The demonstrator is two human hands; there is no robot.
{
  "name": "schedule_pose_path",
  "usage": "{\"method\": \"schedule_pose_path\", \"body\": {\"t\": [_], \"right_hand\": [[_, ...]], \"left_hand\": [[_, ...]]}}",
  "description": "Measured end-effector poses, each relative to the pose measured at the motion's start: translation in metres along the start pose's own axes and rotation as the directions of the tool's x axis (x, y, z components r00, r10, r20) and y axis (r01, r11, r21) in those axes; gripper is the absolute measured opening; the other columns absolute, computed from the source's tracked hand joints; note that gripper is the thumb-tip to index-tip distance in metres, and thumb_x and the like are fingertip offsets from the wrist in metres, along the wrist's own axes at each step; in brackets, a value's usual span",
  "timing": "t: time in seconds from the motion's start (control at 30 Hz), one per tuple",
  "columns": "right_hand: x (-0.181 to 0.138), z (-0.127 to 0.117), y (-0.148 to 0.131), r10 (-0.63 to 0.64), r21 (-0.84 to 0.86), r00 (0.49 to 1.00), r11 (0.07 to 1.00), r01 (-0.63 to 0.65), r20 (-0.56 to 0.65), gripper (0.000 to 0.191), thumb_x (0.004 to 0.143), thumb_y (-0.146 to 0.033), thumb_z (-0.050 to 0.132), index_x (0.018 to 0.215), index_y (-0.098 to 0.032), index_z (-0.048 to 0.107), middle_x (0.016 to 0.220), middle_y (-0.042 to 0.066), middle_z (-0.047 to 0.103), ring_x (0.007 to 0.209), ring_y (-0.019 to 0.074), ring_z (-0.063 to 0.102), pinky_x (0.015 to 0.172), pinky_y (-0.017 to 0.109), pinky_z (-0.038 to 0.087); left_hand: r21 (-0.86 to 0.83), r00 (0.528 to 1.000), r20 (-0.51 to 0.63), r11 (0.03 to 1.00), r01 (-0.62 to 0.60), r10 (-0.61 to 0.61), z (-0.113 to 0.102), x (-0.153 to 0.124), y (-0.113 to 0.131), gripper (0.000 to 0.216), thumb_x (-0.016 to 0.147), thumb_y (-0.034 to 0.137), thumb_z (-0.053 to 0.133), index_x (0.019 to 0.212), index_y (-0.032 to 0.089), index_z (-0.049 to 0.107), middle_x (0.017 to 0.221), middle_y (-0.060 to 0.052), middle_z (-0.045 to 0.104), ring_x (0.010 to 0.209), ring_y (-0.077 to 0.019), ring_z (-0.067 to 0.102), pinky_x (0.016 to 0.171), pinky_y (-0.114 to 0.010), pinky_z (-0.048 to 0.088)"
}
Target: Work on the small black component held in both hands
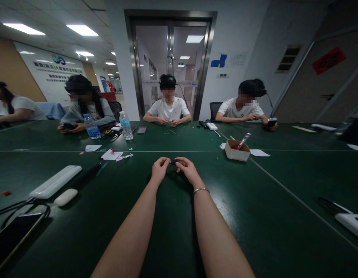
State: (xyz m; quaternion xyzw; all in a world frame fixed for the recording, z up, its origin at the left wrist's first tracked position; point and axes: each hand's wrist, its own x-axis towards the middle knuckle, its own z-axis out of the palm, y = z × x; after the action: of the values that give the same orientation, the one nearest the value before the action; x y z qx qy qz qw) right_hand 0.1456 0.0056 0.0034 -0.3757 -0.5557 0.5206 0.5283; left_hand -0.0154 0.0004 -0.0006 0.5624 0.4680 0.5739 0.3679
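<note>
My left hand and my right hand meet over the middle of the green table. Between their fingertips is a small dark object, too small and dim to name. It has a lighter bit at its left end, where my left thumb and fingers pinch it. My right thumb and fingers close on its right part and hide some of it. Both forearms reach forward from the bottom of the view, and a metal bracelet circles my right wrist.
Right of my hands stands a small open box with a red-handled tool in it. Paper scraps, a white power bank, a white mouse-like object and a phone lie leftward. Water bottles and several seated people are beyond.
</note>
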Motion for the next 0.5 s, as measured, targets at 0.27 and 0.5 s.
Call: {"method": "schedule_pose_path", "body": {"t": [0.27, 0.5], "right_hand": [[0.0010, -0.0016, 0.0019, 0.038, 0.061, 0.999, 0.998, -0.036, -0.029, 0.041, 0.064, -0.043, 0.076, 0.095, -0.017, 0.067, 0.073, 0.003, 0.070, 0.052, 0.0112, 0.059, 0.056, 0.025, 0.045], [0.0025, -0.0011, 0.0025, 0.076, 0.113, 0.996, 0.991, -0.070, -0.049, 0.042, 0.061, -0.044, 0.078, 0.091, -0.017, 0.067, 0.067, 0.002, 0.070, 0.050, 0.0112, 0.058, 0.056, 0.025, 0.045]], "left_hand": [[-0.149, 0.995, 0.059, 0.986, -0.077, 0.086, 0.0007, 0.0040, -0.0017, 0.016, 0.073, 0.027, 0.069, 0.085, 0.016, 0.067, 0.091, -0.007, 0.071, 0.090, -0.0189, 0.066, 0.091, -0.037, 0.048], [-0.149, 0.997, 0.054, 0.987, 0.064, -0.057, 0.0011, 0.0039, -0.0052, 0.040, 0.068, 0.035, 0.075, 0.102, 0.018, 0.065, 0.108, -0.010, 0.068, 0.087, -0.0184, 0.067, 0.074, -0.031, 0.052]]}}
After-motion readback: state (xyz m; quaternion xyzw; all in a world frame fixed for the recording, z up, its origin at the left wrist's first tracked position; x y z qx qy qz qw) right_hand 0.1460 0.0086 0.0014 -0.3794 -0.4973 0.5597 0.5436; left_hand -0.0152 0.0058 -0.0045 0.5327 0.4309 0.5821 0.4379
